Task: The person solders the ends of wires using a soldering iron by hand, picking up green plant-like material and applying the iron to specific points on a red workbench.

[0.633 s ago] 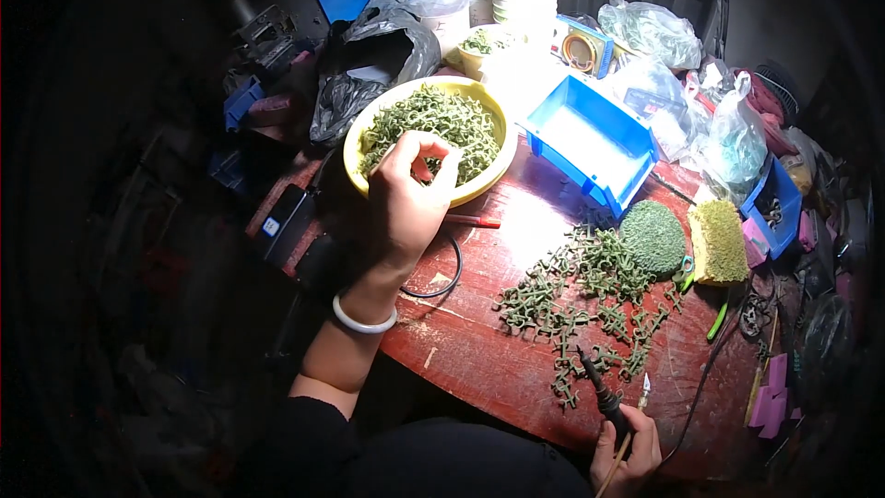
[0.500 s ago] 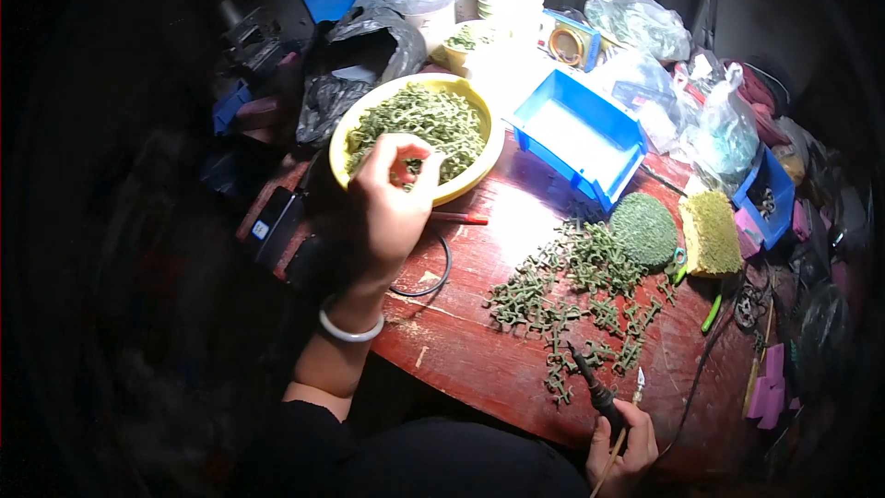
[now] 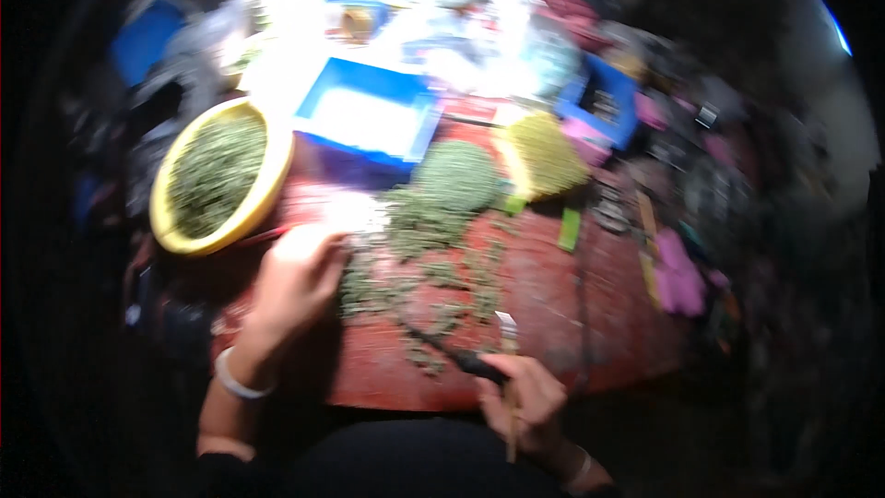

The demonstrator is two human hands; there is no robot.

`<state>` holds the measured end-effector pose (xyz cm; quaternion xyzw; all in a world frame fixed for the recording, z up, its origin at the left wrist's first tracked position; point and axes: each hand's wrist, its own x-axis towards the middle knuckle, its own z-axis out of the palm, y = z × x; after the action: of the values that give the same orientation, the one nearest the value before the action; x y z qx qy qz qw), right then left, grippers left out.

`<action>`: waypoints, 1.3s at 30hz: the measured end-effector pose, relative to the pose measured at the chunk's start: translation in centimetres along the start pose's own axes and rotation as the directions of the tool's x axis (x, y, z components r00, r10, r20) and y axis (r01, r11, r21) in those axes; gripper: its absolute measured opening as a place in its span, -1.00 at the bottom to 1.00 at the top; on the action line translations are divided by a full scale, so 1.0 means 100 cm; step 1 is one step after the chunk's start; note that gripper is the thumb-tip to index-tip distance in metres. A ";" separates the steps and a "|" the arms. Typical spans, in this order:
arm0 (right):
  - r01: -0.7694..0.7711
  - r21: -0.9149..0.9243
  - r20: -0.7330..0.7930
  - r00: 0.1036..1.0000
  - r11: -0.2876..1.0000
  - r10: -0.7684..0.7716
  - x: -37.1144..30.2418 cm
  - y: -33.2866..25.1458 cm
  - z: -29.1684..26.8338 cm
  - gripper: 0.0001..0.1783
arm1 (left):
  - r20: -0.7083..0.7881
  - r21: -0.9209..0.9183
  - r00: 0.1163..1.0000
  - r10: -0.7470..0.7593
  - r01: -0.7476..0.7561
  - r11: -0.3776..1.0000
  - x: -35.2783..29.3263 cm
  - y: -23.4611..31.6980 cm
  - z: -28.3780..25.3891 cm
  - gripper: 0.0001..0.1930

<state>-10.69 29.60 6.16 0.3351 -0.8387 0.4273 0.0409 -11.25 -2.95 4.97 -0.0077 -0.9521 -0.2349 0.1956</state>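
Green pieces (image 3: 217, 175) crowd the bowl (image 3: 263, 207), left; the pile (image 3: 424, 219), centre, seems left to do. The left hand (image 3: 293, 281) beside it is narrow (blurred, contents I cannot tell). The right hand (image 3: 529, 398), lower centre, grips a black tool (image 3: 477, 365) and stick (image 3: 510, 339).

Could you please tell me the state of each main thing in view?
Yellow bowl, filled with green pieces
Blue bin, open-topped, inside glaring white
Loose green pieces, scattered on the red table
Round green pad, resting beside the pieces
Yellow block, resting right of the pad
Dark pen-shaped tool, held, slanting
Thin light-handled tool, held alongside it
Right grip, closed around both tools
Left grip, curled; contents unclear through blur
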 end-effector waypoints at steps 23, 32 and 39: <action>-0.064 0.111 -0.242 0.966 0.992 0.089 -0.008 -0.005 -0.020 -0.53 | 0.038 -0.066 0.990 0.136 -0.133 0.989 0.014 -0.005 0.007 -0.78; -0.058 0.070 -0.248 0.966 0.996 0.073 -0.008 -0.005 -0.020 -0.56 | 0.114 0.215 0.988 0.105 -0.127 0.968 0.004 -0.012 -0.003 -0.85; -0.078 0.067 -0.278 0.956 0.995 0.093 -0.004 -0.003 -0.025 -0.56 | 0.043 0.140 0.992 0.121 -0.126 0.982 0.001 -0.012 0.002 -0.78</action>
<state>-10.75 31.61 7.77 0.2355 -0.8260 0.4949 0.1317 -11.54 -3.94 4.25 -0.0569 -0.9673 -0.1536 0.1937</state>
